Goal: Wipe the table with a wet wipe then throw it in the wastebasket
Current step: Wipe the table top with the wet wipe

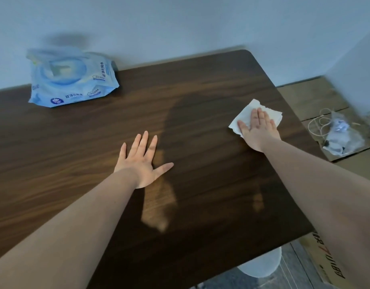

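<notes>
While the wiping is under way, here is the scene from biggest to smallest:

Table (200, 113): dark wood-grain top fills most of the frame, its rounded far corner at upper right; a darker band runs down the middle, possibly damp or just shadow, I cannot tell which.

Wipe pack (72, 77): blue packet sits on the table at upper left, against the wall, well apart from both hands.

Left hand (141, 161): at centre frame, fingers spread, palm flat on the bare wood, gripping nothing; it looks like a brace.

Right hand (258, 127): at right of centre, fingers held close together, pressed flat down on the wipe, not pinching it.

Wet wipe (261, 109): white, rumpled sheet lies on the table near the right edge, its far part showing beyond the fingertips.

Progress: wipe is out and working, so we are mid-wipe by my reading; how much surface is covered I cannot judge.

Left to do: finish the top, then bin the wipe; no wastebasket is clearly identifiable in view.
</notes>
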Demonstrator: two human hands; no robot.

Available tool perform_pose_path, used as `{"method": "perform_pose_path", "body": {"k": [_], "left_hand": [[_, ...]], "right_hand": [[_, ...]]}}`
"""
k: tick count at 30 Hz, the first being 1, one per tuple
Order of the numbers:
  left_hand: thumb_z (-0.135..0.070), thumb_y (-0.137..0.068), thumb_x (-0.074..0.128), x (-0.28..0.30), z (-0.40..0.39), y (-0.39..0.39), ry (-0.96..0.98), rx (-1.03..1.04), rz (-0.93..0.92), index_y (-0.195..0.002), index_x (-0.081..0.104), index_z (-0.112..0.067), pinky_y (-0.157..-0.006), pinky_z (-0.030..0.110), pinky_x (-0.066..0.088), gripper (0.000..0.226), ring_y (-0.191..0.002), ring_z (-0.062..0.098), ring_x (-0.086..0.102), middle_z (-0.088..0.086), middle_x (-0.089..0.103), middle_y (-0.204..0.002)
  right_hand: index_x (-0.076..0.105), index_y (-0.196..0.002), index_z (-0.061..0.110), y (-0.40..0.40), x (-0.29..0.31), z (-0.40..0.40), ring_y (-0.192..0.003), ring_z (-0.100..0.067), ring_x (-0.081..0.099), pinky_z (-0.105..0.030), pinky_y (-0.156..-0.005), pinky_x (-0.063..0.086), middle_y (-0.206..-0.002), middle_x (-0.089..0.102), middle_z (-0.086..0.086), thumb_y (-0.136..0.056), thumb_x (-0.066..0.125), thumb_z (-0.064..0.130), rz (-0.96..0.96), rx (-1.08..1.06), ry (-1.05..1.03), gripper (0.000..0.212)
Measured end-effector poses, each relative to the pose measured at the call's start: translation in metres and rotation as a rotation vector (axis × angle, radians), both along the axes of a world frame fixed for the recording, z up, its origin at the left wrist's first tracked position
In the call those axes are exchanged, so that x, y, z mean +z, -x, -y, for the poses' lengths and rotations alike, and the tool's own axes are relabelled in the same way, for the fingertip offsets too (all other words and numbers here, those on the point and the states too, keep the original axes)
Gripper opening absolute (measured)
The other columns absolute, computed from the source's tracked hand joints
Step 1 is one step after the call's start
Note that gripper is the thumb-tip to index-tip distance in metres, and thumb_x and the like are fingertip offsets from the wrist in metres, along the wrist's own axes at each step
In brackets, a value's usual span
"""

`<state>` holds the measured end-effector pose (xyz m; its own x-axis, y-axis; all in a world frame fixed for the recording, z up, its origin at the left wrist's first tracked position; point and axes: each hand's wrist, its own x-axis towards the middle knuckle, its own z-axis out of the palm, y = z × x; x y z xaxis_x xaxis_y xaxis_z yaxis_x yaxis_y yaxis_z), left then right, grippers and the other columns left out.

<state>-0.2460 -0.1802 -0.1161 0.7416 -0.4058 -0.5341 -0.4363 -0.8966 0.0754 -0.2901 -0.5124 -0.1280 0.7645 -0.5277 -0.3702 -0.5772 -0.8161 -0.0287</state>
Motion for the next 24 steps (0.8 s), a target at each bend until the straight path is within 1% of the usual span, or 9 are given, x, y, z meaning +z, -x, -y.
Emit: {"method": "perform_pose_path", "body": {"k": [3,6,11,14,16,20,24], "left_hand": [[-0.083,-0.074,0.010,-0.001,-0.002,0.005,0.061,0.010,0.043,-0.147,-0.017,-0.031,-0.115,0.045,-0.009,0.094,-0.142,0.015,-0.023,-0.004,-0.025,-0.156],[-0.079,-0.080,0.020,0.001,-0.006,0.007,0.134,0.034,0.072,-0.150,-0.008,-0.029,-0.117,0.044,-0.003,0.090,-0.145,0.016,-0.014,-0.002,-0.016,-0.159],[-0.072,-0.086,0.026,0.012,-0.030,0.017,0.171,0.081,0.061,-0.150,-0.006,-0.028,-0.119,0.041,0.002,0.084,-0.146,0.016,-0.010,-0.002,-0.013,-0.159],[-0.071,-0.087,0.025,0.020,-0.074,0.024,0.183,0.120,0.085,-0.151,-0.005,-0.029,-0.118,0.041,0.002,0.082,-0.146,0.015,-0.010,-0.003,-0.012,-0.159],[-0.071,-0.087,0.021,0.026,-0.114,0.027,0.148,0.167,0.102,-0.151,-0.006,-0.028,-0.119,0.041,0.003,0.082,-0.146,0.015,-0.010,-0.003,-0.012,-0.159],[-0.073,-0.085,0.018,0.030,-0.204,0.036,0.057,0.329,0.118,-0.150,-0.008,-0.026,-0.119,0.042,0.005,0.084,-0.146,0.016,-0.011,-0.002,-0.013,-0.159],[-0.075,-0.083,0.019,0.025,-0.287,0.057,-0.013,0.497,0.145,-0.150,-0.007,-0.026,-0.118,0.041,0.006,0.087,-0.146,0.016,-0.010,-0.002,-0.012,-0.159]], "right_hand": [[-0.010,-0.150,0.014,0.001,0.002,-0.005,-0.146,-0.019,-0.011,-0.040,-0.118,-0.004,-0.160,-0.012,-0.004,-0.096,0.009,0.058,-0.026,-0.005,0.000,0.072],[-0.011,-0.149,0.013,0.003,0.005,-0.019,-0.146,-0.020,-0.011,-0.041,-0.119,-0.004,-0.160,-0.012,-0.006,-0.096,0.010,0.057,-0.058,0.020,-0.004,0.072],[-0.014,-0.148,0.011,-0.006,0.008,-0.073,-0.146,-0.021,-0.014,-0.040,-0.118,-0.005,-0.159,-0.015,-0.007,-0.097,0.009,0.054,-0.068,0.190,-0.025,0.071],[-0.015,-0.148,0.012,-0.021,0.007,-0.121,-0.145,-0.021,-0.015,-0.039,-0.117,-0.008,-0.159,-0.016,-0.006,-0.096,0.010,0.055,-0.061,0.320,-0.063,0.072],[-0.015,-0.148,0.012,-0.033,0.005,-0.157,-0.145,-0.020,-0.016,-0.040,-0.118,-0.009,-0.159,-0.017,-0.006,-0.096,0.010,0.057,-0.052,0.404,-0.080,0.073],[-0.017,-0.148,0.014,-0.056,0.004,-0.242,-0.145,-0.019,-0.017,-0.040,-0.118,-0.009,-0.157,-0.021,-0.005,-0.096,0.009,0.057,-0.061,0.594,-0.098,0.072],[-0.016,-0.148,0.014,-0.072,0.004,-0.338,-0.145,-0.020,-0.017,-0.039,-0.117,-0.009,-0.157,-0.021,-0.005,-0.097,0.010,0.056,-0.058,0.751,-0.127,0.071]]}}
